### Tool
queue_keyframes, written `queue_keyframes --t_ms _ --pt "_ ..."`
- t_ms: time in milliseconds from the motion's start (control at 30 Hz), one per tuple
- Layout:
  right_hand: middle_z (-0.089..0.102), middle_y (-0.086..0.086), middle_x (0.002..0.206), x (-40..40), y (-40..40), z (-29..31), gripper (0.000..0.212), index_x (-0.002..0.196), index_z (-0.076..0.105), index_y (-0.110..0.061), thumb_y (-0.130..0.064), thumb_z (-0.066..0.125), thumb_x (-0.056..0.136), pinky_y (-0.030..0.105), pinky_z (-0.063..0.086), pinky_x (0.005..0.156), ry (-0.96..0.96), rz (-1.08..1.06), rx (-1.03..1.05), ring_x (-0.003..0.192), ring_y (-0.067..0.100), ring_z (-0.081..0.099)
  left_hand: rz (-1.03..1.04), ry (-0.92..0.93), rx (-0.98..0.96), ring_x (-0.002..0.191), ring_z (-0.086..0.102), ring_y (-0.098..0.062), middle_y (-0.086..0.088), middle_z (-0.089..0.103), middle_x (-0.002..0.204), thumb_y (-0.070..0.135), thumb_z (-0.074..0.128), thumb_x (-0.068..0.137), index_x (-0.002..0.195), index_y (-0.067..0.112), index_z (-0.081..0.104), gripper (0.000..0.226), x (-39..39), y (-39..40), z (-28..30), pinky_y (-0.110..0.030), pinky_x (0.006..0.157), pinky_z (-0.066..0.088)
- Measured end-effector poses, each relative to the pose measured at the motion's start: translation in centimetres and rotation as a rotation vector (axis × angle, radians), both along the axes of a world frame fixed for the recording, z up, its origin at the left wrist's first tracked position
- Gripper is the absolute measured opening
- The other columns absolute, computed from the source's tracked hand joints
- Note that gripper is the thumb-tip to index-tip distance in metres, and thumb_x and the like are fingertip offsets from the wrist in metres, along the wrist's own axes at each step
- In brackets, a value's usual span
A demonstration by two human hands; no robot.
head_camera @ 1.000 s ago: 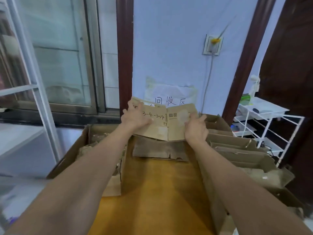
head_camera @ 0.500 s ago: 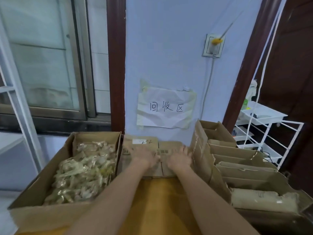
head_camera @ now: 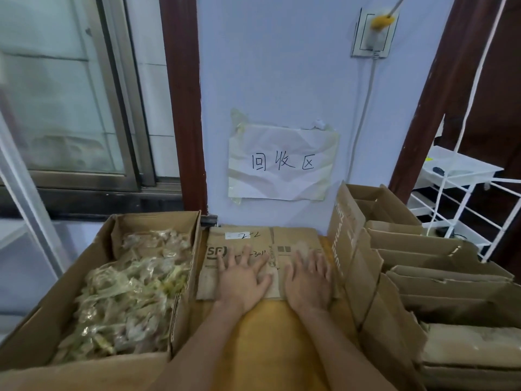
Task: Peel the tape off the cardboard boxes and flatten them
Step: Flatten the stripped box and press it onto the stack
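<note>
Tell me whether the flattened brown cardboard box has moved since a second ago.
Yes. The flattened brown cardboard box was held up in front of the white paper wall sign; it now lies below the sign on the yellow table, pressed by both hands.

Both forearms are bare to the frame's edge, and the left hand point(head_camera: 242, 280) and right hand point(head_camera: 308, 280) are ungloved.

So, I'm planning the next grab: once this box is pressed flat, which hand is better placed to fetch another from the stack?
Probably the right hand: it presses the flattened box right beside the stacked boxes. The left hand lies nearer the box of peeled tape.
</note>
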State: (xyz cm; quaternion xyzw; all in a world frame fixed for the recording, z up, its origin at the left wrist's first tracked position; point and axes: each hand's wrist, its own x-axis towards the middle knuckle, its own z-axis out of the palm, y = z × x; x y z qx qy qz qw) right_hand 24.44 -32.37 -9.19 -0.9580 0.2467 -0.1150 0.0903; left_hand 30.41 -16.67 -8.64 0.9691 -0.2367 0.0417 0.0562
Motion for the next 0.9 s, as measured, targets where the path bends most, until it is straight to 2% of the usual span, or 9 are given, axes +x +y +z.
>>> queue_keyframes --t_ms 133,267,400,500,600,733,900 --pt "0.022 0.013 0.173 -0.3 -0.1 -0.4 0.056 0.164 0.031 -0.027 -0.041 0.019 0.111 0.05 0.006 0.131 -0.03 -0.044 -0.025 0.161 0.033 0.014 -0.032 0.0 0.016 0.158 0.0 -0.043 0.0 0.004 0.175 0.072 0.019 0.1 0.16 0.055 0.012 0.062 0.1 -0.1 0.2 -0.066 0.124 0.001" --pt "0.033 0.014 0.169 -0.2 0.2 -0.4 0.056 0.159 0.042 -0.027 -0.04 0.02 0.109 0.05 0.011 0.13 -0.021 -0.078 -0.056 0.158 0.033 0.023 -0.029 0.067 0.026 0.158 -0.005 -0.045 0.0 0.002 0.175 0.071 0.02 0.1 0.16 0.055 0.013 0.062 -0.1 -0.3 0.6 -0.067 0.123 -0.005" --pt "0.052 0.017 0.153 -0.5 0.6 -0.4 0.053 0.142 0.061 -0.021 -0.039 0.025 0.106 0.049 0.022 0.125 -0.052 -0.122 -0.095 0.147 0.036 0.039 -0.024 0.094 0.031 0.157 -0.005 -0.046 0.001 0.004 0.175 0.07 0.022 0.1 0.16 0.053 0.015 0.063 -0.3 -0.5 0.8 -0.068 0.123 -0.005" --pt "0.064 0.016 0.136 -0.6 1.0 0.0 0.045 0.124 0.07 -0.016 -0.036 0.035 0.105 0.047 0.035 0.113 -0.07 -0.118 -0.11 0.132 0.035 0.052 -0.044 0.101 0.065 0.157 0.005 -0.045 0.001 0.012 0.174 0.073 0.022 0.097 0.159 0.054 0.019 0.064 0.3 -0.5 1.5 -0.068 0.123 0.003" --pt "0.07 0.015 0.121 -0.5 1.1 -0.3 0.039 0.115 0.073 -0.014 -0.034 0.043 0.103 0.046 0.042 0.103 -0.125 -0.087 -0.099 0.12 0.035 0.058 -0.059 0.081 0.121 0.154 0.015 -0.042 0.003 0.018 0.172 0.079 0.02 0.094 0.158 0.054 0.019 0.069 0.9 -0.4 2.0 -0.066 0.121 0.013" --pt "0.07 0.013 0.109 -0.3 1.1 -0.6 0.044 0.107 0.074 -0.014 -0.035 0.036 0.102 0.046 0.045 0.097 -0.146 -0.085 -0.117 0.108 0.033 0.06 -0.041 0.064 0.11 0.156 0.006 -0.042 0.005 0.009 0.174 0.078 0.015 0.095 0.161 0.052 0.011 0.071 0.3 -0.4 1.1 -0.066 0.122 0.004" --pt "0.069 0.012 0.112 -0.1 0.9 -0.7 0.044 0.111 0.071 -0.016 -0.038 0.034 0.103 0.047 0.045 0.101 -0.145 -0.069 -0.108 0.111 0.032 0.058 -0.037 0.046 0.076 0.157 0.003 -0.041 0.006 0.007 0.174 0.077 0.014 0.096 0.161 0.052 0.009 0.069 0.4 -0.5 0.6 -0.065 0.123 0.0"
